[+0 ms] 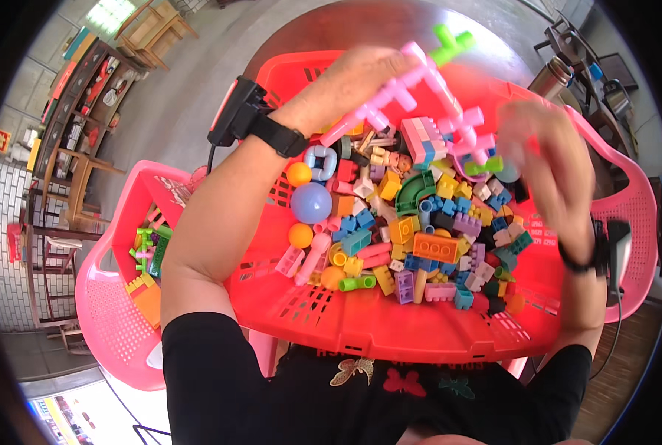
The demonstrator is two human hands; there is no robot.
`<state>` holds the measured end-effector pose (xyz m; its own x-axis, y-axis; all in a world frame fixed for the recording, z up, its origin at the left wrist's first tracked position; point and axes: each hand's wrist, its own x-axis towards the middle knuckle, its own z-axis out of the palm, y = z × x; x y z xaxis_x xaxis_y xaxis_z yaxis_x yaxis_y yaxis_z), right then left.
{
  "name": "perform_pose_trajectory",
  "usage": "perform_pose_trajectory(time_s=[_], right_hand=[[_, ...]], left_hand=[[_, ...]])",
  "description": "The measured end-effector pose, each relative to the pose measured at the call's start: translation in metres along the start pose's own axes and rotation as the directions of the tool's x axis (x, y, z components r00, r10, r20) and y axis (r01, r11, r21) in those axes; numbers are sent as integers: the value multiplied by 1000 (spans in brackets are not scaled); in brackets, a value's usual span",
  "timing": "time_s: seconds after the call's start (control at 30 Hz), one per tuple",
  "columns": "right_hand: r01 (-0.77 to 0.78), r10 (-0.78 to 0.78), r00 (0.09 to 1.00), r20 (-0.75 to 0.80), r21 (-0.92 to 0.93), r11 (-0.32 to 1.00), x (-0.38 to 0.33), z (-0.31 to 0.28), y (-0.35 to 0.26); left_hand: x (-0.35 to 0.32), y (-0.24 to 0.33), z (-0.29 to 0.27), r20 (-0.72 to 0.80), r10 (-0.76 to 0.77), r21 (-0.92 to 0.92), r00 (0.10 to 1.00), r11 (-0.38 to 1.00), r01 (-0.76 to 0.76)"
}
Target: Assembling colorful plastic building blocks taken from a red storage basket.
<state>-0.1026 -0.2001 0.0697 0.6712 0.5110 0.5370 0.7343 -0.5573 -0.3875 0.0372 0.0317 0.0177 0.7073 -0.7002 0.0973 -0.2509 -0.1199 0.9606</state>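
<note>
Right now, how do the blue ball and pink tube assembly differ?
The blue ball is round; the pink tube assembly is long and branching. The ball lies in the red basket; the assembly is held in the left hand. The ball is all blue; the assembly has green pieces.

Blurred right hand, its grip unclear, left hand with fingers partly hidden

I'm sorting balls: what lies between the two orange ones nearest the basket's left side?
In the head view, a larger blue ball lies between the upper orange ball and the lower orange ball, slightly to their right.
</note>
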Motion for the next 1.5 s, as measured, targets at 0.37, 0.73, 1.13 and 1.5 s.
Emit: perform_pose_trajectory(time_s=[0.37,0.73,1.13,1.5], right_hand=[[-303,300,952,56,40,952,1,20,93],[-435,442,893,-81,95,896,4,18,87],[-532,562,827,28,362,765,12,8,67],[-436,406,898,172,209,876,-1,10,103]], left_hand=[[14,-18,-11,-115,27,-172,993,984,-47],[19,-20,-14,-159,57,-411,986,904,-119],[18,-9,-16,-79,5,-530,997,847,-47],[16,-22,-15,75,-42,-308,996,949,63]])
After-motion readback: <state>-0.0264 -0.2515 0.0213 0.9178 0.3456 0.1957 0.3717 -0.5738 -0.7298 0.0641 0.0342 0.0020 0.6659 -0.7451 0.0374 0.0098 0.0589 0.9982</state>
